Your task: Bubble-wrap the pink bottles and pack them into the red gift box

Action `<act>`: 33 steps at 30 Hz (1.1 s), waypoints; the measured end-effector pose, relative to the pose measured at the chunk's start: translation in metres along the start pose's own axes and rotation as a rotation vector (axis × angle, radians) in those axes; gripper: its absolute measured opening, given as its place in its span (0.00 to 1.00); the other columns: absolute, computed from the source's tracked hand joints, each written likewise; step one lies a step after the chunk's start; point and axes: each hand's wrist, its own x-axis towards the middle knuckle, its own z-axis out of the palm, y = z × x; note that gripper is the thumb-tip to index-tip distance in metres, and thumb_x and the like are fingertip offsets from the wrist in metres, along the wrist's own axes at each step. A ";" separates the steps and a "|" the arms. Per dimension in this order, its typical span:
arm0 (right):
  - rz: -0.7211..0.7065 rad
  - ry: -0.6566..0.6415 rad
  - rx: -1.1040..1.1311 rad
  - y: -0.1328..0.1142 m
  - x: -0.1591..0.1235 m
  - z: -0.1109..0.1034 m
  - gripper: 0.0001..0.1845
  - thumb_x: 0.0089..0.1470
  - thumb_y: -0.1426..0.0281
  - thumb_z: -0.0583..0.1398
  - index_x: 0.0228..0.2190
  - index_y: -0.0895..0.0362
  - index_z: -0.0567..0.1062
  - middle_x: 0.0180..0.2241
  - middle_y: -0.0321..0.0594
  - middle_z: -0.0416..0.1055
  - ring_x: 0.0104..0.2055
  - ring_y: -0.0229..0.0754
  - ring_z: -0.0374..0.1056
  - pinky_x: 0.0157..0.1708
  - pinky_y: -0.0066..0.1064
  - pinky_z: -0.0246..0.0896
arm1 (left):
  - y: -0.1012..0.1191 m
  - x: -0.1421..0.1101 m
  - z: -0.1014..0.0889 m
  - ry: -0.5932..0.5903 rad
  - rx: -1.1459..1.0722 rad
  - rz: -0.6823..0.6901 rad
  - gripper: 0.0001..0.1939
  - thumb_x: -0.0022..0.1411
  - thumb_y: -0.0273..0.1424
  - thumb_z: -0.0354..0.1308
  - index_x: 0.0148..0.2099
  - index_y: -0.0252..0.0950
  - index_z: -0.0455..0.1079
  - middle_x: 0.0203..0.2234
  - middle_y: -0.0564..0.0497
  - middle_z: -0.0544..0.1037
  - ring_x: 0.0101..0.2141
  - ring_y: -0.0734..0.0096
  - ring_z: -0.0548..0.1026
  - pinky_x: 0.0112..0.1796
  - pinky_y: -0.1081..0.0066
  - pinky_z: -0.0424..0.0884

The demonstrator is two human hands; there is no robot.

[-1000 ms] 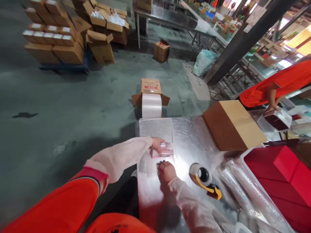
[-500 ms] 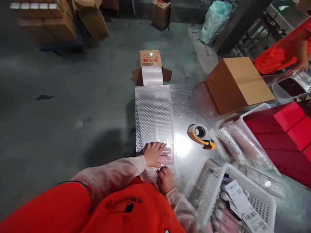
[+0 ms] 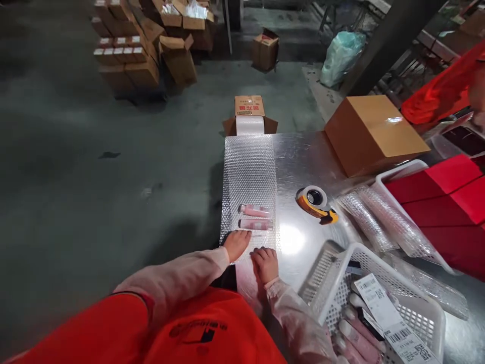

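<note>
Two pink capped tubes (image 3: 256, 224) lie side by side, crosswise, on a long strip of clear bubble wrap (image 3: 249, 167) spread over the metal table. My left hand (image 3: 237, 245) is just on the near side of the tubes, its fingers closed at the near part of the wrap. To its right, my right hand (image 3: 266, 264) has its fingers curled over the wrap near the table's front edge. Both hands are apart from the tubes. The fingertips' exact grip is partly hidden.
A yellow tape dispenser (image 3: 317, 203) lies right of the wrap. A white basket (image 3: 434, 323) holds pink tubes and labels. Wrapped bundles (image 3: 394, 222), red boxes (image 3: 428, 194) and a carton (image 3: 373, 131) stand further right. An open box (image 3: 249, 105) holds the wrap roll.
My left hand has come off the tubes and moved toward my body, leaving both tubes uncovered. My right hand stays near the wrap's near end. The camera view has shifted left.
</note>
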 end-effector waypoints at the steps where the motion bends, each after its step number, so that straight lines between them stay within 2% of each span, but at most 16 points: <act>1: 0.003 -0.003 -0.011 0.001 0.001 0.001 0.13 0.63 0.72 0.60 0.47 0.50 0.79 0.46 0.42 0.77 0.47 0.44 0.64 0.48 0.39 0.53 | 0.002 -0.001 -0.003 0.001 0.003 -0.008 0.18 0.68 0.20 0.44 0.50 0.28 0.74 0.43 0.35 0.79 0.48 0.52 0.75 0.47 0.58 0.70; 4: 0.020 -0.002 -0.041 0.002 0.002 0.001 0.12 0.63 0.72 0.60 0.46 0.50 0.79 0.45 0.41 0.77 0.45 0.45 0.64 0.46 0.38 0.52 | -0.001 -0.006 -0.021 0.013 -0.011 -0.035 0.15 0.65 0.18 0.47 0.45 0.27 0.75 0.38 0.35 0.79 0.45 0.51 0.76 0.46 0.59 0.71; 7: 0.044 0.002 -0.054 0.000 0.002 -0.002 0.10 0.62 0.72 0.61 0.44 0.49 0.79 0.43 0.39 0.76 0.44 0.44 0.63 0.45 0.37 0.51 | -0.016 0.006 -0.051 0.085 -0.051 -0.032 0.16 0.65 0.20 0.48 0.51 0.29 0.73 0.44 0.37 0.78 0.46 0.55 0.75 0.48 0.60 0.70; 9: 0.053 -0.010 -0.054 -0.002 0.003 -0.005 0.11 0.61 0.72 0.62 0.44 0.50 0.79 0.42 0.39 0.76 0.44 0.44 0.63 0.45 0.37 0.51 | -0.027 0.031 -0.074 0.149 -0.080 -0.013 0.19 0.67 0.27 0.50 0.58 0.34 0.70 0.54 0.40 0.74 0.53 0.55 0.72 0.53 0.61 0.67; 11: 0.067 -0.021 -0.056 -0.004 0.004 -0.008 0.10 0.61 0.71 0.61 0.44 0.50 0.79 0.42 0.39 0.75 0.44 0.44 0.63 0.44 0.37 0.51 | -0.037 0.063 -0.095 0.144 -0.105 0.022 0.24 0.65 0.34 0.56 0.62 0.41 0.67 0.59 0.45 0.72 0.56 0.55 0.70 0.55 0.62 0.65; 14: 0.094 -0.049 -0.060 -0.005 0.005 -0.010 0.10 0.61 0.71 0.61 0.42 0.50 0.80 0.41 0.40 0.76 0.43 0.44 0.62 0.43 0.37 0.51 | -0.044 0.101 -0.110 0.026 -0.110 0.069 0.23 0.57 0.38 0.65 0.54 0.41 0.75 0.49 0.46 0.80 0.51 0.54 0.74 0.51 0.63 0.67; 17: 0.112 -0.078 -0.062 -0.005 0.005 -0.008 0.11 0.61 0.71 0.60 0.43 0.49 0.80 0.41 0.39 0.75 0.44 0.45 0.62 0.43 0.37 0.51 | -0.044 0.110 -0.109 -0.033 -0.114 0.068 0.20 0.58 0.45 0.62 0.47 0.37 0.79 0.42 0.41 0.82 0.46 0.50 0.77 0.46 0.61 0.68; 19: 0.125 -0.081 -0.062 -0.005 0.005 -0.007 0.12 0.61 0.70 0.60 0.44 0.49 0.80 0.41 0.39 0.75 0.44 0.46 0.61 0.43 0.38 0.51 | -0.043 0.103 -0.102 -0.064 -0.114 0.059 0.24 0.61 0.50 0.57 0.47 0.37 0.79 0.43 0.39 0.82 0.46 0.48 0.77 0.46 0.60 0.68; 21: 0.129 -0.080 -0.057 -0.005 0.004 -0.007 0.12 0.62 0.70 0.60 0.44 0.49 0.80 0.41 0.40 0.75 0.44 0.46 0.61 0.43 0.38 0.51 | -0.042 0.093 -0.095 -0.100 -0.112 0.055 0.28 0.61 0.54 0.57 0.51 0.38 0.77 0.46 0.39 0.81 0.48 0.48 0.77 0.47 0.59 0.68; 22: 0.128 -0.080 -0.052 -0.005 0.004 -0.007 0.11 0.62 0.70 0.60 0.44 0.49 0.80 0.41 0.41 0.75 0.44 0.46 0.61 0.43 0.38 0.51 | -0.040 0.088 -0.091 -0.108 -0.110 0.060 0.32 0.58 0.55 0.59 0.56 0.38 0.74 0.49 0.39 0.80 0.49 0.47 0.76 0.48 0.59 0.68; 24: 0.118 -0.079 -0.043 -0.005 0.004 -0.007 0.11 0.62 0.70 0.61 0.44 0.49 0.80 0.41 0.41 0.75 0.44 0.45 0.61 0.43 0.37 0.51 | -0.036 0.079 -0.082 -0.095 -0.084 0.084 0.47 0.49 0.54 0.67 0.67 0.40 0.63 0.54 0.38 0.77 0.52 0.45 0.74 0.50 0.59 0.67; 26: 0.105 -0.074 -0.044 -0.004 0.004 -0.008 0.11 0.61 0.71 0.61 0.44 0.48 0.80 0.41 0.39 0.75 0.44 0.45 0.61 0.43 0.37 0.51 | -0.031 0.073 -0.073 -0.066 -0.026 0.123 0.59 0.43 0.50 0.73 0.72 0.39 0.53 0.55 0.35 0.75 0.52 0.42 0.73 0.50 0.58 0.66; 27: 0.102 -0.070 -0.049 -0.003 0.004 -0.008 0.11 0.61 0.71 0.62 0.45 0.48 0.80 0.41 0.39 0.75 0.44 0.45 0.61 0.43 0.37 0.50 | -0.028 0.070 -0.069 -0.055 0.002 0.143 0.59 0.43 0.46 0.73 0.72 0.38 0.51 0.54 0.34 0.75 0.51 0.41 0.73 0.50 0.57 0.67; 30: 0.088 -0.074 -0.058 -0.002 0.004 -0.007 0.12 0.61 0.71 0.62 0.46 0.47 0.79 0.41 0.39 0.75 0.45 0.45 0.61 0.43 0.37 0.50 | -0.022 0.062 -0.062 -0.041 0.028 0.169 0.51 0.48 0.39 0.71 0.70 0.34 0.54 0.51 0.32 0.75 0.49 0.41 0.74 0.48 0.56 0.68; 33: 0.078 -0.096 -0.063 -0.001 0.003 -0.008 0.12 0.61 0.71 0.62 0.46 0.48 0.79 0.43 0.40 0.75 0.46 0.45 0.61 0.44 0.37 0.50 | -0.020 0.058 -0.063 -0.029 0.008 0.141 0.48 0.48 0.37 0.69 0.69 0.33 0.57 0.50 0.32 0.74 0.47 0.42 0.75 0.45 0.56 0.69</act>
